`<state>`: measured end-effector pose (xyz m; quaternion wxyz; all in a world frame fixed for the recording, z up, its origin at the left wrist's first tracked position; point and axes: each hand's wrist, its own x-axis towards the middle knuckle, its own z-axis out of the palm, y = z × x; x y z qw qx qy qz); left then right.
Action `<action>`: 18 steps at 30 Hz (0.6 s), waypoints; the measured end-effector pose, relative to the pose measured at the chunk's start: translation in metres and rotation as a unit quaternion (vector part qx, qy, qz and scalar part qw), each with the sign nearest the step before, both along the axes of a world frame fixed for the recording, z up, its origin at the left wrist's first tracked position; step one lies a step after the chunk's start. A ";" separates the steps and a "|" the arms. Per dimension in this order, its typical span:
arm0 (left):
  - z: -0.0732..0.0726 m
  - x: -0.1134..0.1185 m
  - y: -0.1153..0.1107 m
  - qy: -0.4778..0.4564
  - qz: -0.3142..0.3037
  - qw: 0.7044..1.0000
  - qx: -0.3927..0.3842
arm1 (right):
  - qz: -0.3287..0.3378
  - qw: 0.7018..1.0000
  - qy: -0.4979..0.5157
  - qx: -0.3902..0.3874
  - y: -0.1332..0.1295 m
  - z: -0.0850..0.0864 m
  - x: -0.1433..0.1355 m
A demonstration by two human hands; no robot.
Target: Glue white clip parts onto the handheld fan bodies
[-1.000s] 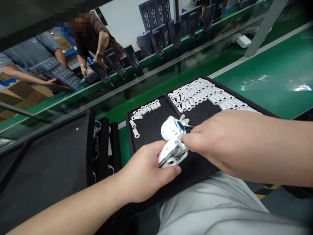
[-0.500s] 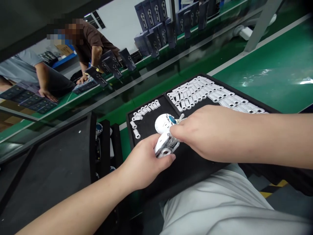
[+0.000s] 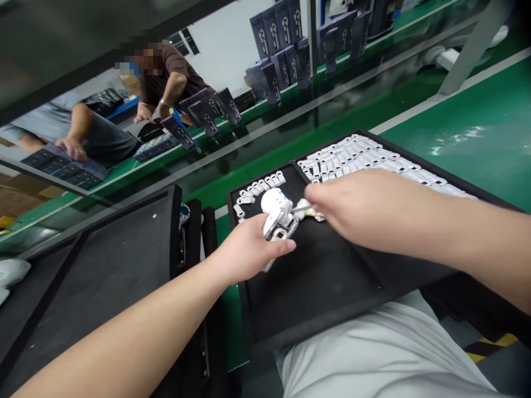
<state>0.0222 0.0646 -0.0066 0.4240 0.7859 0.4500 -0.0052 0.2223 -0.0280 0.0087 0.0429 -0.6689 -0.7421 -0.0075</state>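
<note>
My left hand is closed around a white plastic device with a rounded head and an open-looking body with a small ring at its lower end. The device is tilted above a black tray. My right hand is just to the right of the device, fingers pinched together and slightly blurred. A thin grey strip or tool tip shows between the device and these fingers; what they hold is mostly hidden. Below the right fingers is a small white and yellowish piece, its kind unclear.
Rows of small white parts lie in the tray's far right section, with several more at its far left edge. Dark stacked trays stand on my left. Across the green bench are two people and boxes.
My right hand has drawn away to the right of the device, uncovering the thin strip and the white-yellowish piece. My left hand keeps its hold. The view has shifted a little.
</note>
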 end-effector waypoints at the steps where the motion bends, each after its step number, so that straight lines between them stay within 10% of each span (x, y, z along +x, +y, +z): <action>1: -0.001 -0.002 0.002 -0.014 0.008 1.000 -0.020 | -0.019 1.000 0.008 0.020 -0.001 -0.008 0.006; 6: -0.007 -0.003 0.006 -0.142 0.110 0.969 -0.167 | 0.022 0.995 0.099 -0.023 -0.011 -0.079 0.004; 10: -0.018 0.000 0.004 -0.196 0.139 0.966 -0.095 | -0.004 0.948 0.312 0.068 -0.014 -0.109 -0.024; 15: -0.027 0.001 -0.007 -0.213 0.091 0.969 -0.084 | -0.104 0.627 0.772 0.006 0.001 -0.101 -0.070; 18: -0.026 -0.002 -0.012 -0.177 0.048 0.982 -0.054 | -0.126 0.509 0.851 -0.020 0.011 -0.098 -0.082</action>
